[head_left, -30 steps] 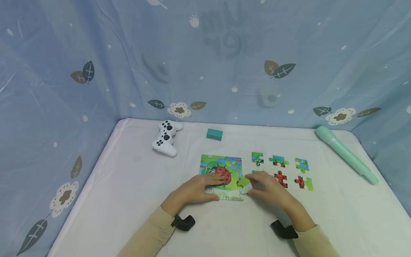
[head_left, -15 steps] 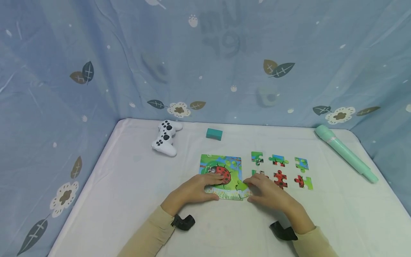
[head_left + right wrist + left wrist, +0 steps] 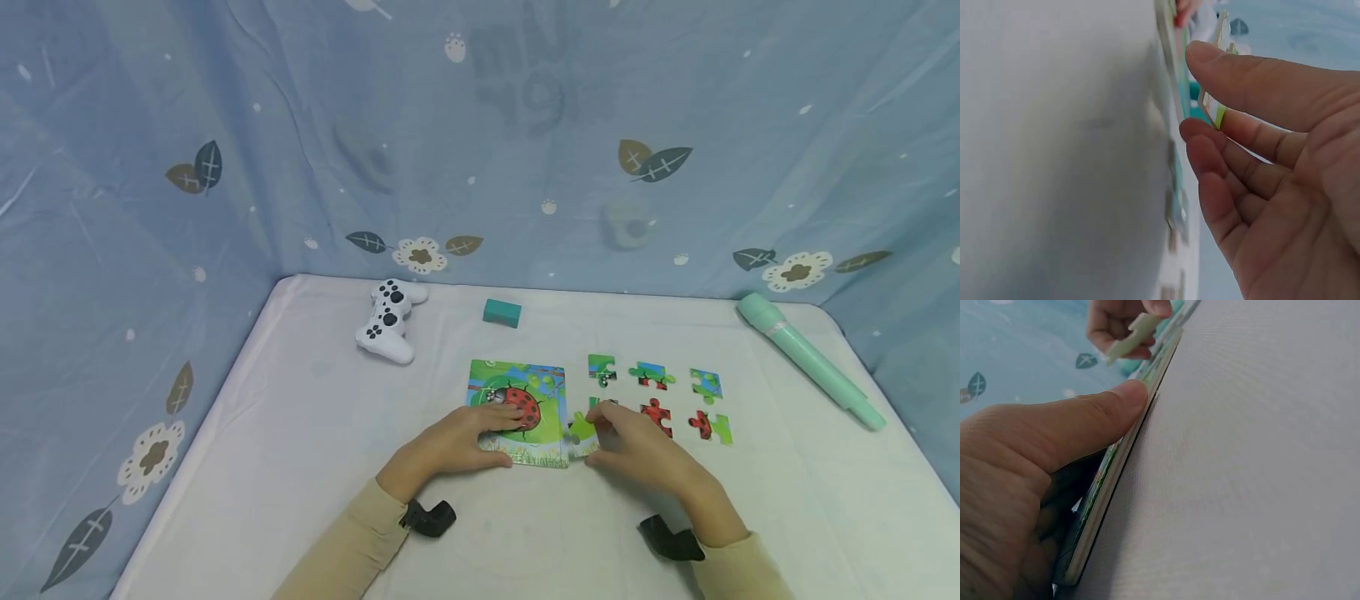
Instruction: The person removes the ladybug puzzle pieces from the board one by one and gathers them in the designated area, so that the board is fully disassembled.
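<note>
A square ladybug puzzle board lies flat on the white table. My left hand rests on its left part, fingers stretched over the ladybug and thumb along the near edge; in the left wrist view the thumb lies on the board's rim. Just off the board's lower right corner, my right hand pinches a green puzzle piece between thumb and fingers. Seen from the right wrist, this piece is held tilted on edge. Several loose puzzle pieces lie in two rows to the right, one partly covered by the right hand.
A white game controller lies at the back left. Behind the board is a small teal block. A mint-green microphone-shaped object lies at the far right. Blue patterned cloth hangs behind the table.
My right hand first set the piece lower at the board's lower right corner, then drew it a little to the right, off the board. The left hand stays in place.
</note>
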A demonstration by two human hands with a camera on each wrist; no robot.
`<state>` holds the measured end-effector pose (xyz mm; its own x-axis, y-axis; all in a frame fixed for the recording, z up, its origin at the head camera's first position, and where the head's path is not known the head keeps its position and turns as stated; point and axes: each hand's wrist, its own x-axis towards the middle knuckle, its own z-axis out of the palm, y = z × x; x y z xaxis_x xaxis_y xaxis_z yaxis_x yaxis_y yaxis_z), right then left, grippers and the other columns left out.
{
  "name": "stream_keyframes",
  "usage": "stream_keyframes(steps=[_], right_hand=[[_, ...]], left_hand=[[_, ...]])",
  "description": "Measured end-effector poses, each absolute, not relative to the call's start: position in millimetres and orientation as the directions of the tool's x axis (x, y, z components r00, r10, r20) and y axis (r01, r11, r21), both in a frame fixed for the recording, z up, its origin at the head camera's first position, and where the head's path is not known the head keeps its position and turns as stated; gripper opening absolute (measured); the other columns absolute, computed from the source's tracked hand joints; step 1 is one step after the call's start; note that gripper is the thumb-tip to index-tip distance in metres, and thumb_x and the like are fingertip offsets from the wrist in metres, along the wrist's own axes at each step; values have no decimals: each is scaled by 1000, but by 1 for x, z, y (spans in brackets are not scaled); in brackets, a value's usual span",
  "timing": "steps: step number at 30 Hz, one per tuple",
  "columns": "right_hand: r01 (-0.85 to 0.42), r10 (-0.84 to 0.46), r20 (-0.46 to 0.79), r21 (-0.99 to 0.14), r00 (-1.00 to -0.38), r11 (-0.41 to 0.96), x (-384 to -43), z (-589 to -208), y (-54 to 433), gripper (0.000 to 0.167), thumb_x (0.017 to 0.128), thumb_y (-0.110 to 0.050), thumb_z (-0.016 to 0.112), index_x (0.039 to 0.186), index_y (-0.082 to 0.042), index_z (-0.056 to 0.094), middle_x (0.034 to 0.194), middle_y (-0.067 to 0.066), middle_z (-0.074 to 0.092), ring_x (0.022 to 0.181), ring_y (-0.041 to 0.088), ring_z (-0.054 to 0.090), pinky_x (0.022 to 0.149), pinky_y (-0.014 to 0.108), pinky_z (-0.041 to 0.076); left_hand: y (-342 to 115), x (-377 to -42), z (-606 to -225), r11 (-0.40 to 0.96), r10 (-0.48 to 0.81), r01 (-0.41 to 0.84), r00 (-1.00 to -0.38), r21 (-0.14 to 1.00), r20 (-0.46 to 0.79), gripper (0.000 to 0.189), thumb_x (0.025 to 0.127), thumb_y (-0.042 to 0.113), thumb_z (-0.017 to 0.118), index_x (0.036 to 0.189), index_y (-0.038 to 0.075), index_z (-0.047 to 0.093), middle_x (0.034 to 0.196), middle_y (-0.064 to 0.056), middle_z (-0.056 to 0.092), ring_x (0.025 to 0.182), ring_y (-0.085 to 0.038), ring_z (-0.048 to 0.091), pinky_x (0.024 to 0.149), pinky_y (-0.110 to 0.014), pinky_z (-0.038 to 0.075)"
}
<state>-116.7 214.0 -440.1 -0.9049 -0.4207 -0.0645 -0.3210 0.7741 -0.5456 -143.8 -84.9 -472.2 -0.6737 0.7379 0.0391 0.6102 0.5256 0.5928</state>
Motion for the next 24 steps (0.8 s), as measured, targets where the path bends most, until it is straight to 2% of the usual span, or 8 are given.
stream_keyframes(steps=[5, 11, 24], right_hand=[[-270, -379, -67, -589, -923, 761, -112, -432, 237, 42, 76, -19, 78, 112, -12, 58, 91, -8, 58, 83, 5, 54, 72, 24, 51], [-198, -324, -80, -647, -943, 736, -102, -429, 276, 42, 76, -21, 79, 109, -7, 56, 83, -2, 53, 73, 2, 50, 62, 20, 47], [-29, -199, -231, -581, -952, 813, -79, -432, 343, 50, 78, -26, 77, 112, 0, 52, 85, 2, 50, 69, 1, 44, 57, 19, 42]], left_hand=[[-85, -144, -472, 529, 736, 606, -676, 594, 34, 56, 84, 39, 70, 133, 16, 57, 143, 5, 49, 136, -12, 40, 113, -32, 34], [-86, -144, -473, 524, 736, 609, -676, 596, 43, 56, 84, 38, 71, 133, 16, 57, 143, 4, 49, 136, -12, 40, 113, -32, 35], [-86, -145, -475, 511, 745, 630, -664, 585, 64, 57, 84, 38, 71, 134, 15, 56, 142, 3, 50, 135, -13, 41, 113, -32, 34]])
